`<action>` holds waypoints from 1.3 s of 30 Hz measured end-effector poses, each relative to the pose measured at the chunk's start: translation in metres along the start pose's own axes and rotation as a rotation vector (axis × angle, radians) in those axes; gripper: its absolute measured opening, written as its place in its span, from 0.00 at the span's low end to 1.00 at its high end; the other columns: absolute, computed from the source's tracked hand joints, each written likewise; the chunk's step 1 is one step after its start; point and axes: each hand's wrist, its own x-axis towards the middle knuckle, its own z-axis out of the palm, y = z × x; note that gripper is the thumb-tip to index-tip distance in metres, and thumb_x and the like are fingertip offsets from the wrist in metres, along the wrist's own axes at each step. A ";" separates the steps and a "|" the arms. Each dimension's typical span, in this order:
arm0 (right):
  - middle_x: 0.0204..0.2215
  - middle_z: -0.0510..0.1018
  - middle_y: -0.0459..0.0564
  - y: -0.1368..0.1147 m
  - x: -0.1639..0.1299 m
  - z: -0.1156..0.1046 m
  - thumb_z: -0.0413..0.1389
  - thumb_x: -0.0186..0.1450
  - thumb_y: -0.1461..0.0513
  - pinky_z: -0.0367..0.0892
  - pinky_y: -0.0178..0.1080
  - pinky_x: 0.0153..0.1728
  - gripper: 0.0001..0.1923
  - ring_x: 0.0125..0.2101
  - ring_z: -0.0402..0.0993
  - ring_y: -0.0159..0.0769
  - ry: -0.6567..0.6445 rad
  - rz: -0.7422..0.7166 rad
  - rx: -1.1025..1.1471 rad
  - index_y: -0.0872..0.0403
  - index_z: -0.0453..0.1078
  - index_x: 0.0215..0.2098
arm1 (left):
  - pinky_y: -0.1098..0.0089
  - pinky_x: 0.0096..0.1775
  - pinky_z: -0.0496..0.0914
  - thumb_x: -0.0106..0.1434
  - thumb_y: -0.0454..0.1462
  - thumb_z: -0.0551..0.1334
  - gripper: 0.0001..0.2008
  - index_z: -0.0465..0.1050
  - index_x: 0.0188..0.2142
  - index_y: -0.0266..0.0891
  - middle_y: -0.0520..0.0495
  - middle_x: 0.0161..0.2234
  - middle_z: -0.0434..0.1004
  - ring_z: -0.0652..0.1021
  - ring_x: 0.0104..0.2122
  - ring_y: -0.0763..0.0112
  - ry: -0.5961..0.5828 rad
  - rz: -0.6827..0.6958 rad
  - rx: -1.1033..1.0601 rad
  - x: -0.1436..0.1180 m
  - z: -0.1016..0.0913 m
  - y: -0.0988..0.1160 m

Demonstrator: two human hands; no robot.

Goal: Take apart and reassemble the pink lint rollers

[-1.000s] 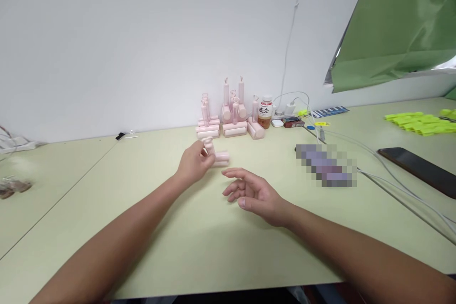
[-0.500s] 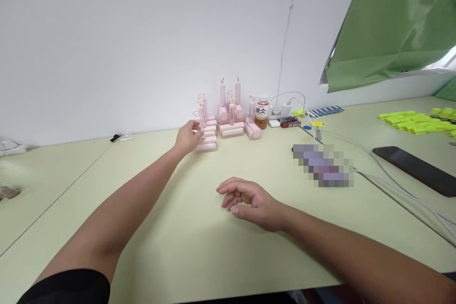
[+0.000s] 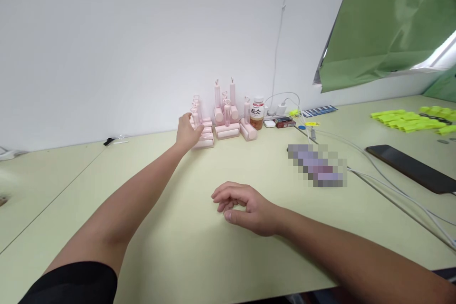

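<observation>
My left hand [image 3: 186,132] reaches far across the pale green table [image 3: 199,247] to the leftmost pile of pink rollers [image 3: 204,134] by the wall. Its thumb and index finger are pinched on the upright handle of the top pink roller [image 3: 195,117], which rests on that pile. More pink rollers [image 3: 228,121] stand in groups just to the right of it. Nearer to me, my right hand [image 3: 245,206] lies on the table with its fingers loosely curled and holds nothing.
A small bottle [image 3: 256,113] with a white cap stands beside the rollers, next to a charger and white cables [image 3: 377,166]. A black phone [image 3: 409,168] lies at the right, yellow-green pieces [image 3: 406,120] behind it. A green sheet [image 3: 392,19] hangs at the upper right.
My left hand carried a pink roller from the middle of the table back to the leftmost pile and set it on top. My right hand drew slightly back and curled.
</observation>
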 end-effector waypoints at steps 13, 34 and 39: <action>0.42 0.75 0.56 0.000 0.003 0.001 0.57 0.62 0.64 0.71 0.42 0.38 0.12 0.36 0.75 0.36 0.067 -0.003 -0.074 0.56 0.73 0.44 | 0.46 0.56 0.61 0.59 0.30 0.56 0.32 0.58 0.64 0.43 0.39 0.67 0.52 0.59 0.62 0.45 -0.108 0.408 0.463 0.105 -0.010 0.132; 0.35 0.77 0.53 -0.006 0.002 0.004 0.56 0.61 0.64 0.71 0.38 0.36 0.11 0.31 0.73 0.33 0.064 -0.024 -0.189 0.58 0.76 0.41 | 0.56 0.44 0.72 0.60 0.31 0.57 0.13 0.80 0.40 0.35 0.37 0.40 0.80 0.77 0.43 0.52 -0.168 0.350 0.543 0.124 -0.004 0.111; 0.34 0.77 0.50 -0.007 0.002 0.002 0.57 0.60 0.64 0.70 0.38 0.37 0.09 0.31 0.72 0.32 0.083 0.045 -0.164 0.54 0.75 0.39 | 0.53 0.48 0.71 0.60 0.30 0.56 0.16 0.81 0.41 0.40 0.41 0.42 0.81 0.77 0.46 0.52 -0.064 0.404 0.478 0.122 -0.018 0.119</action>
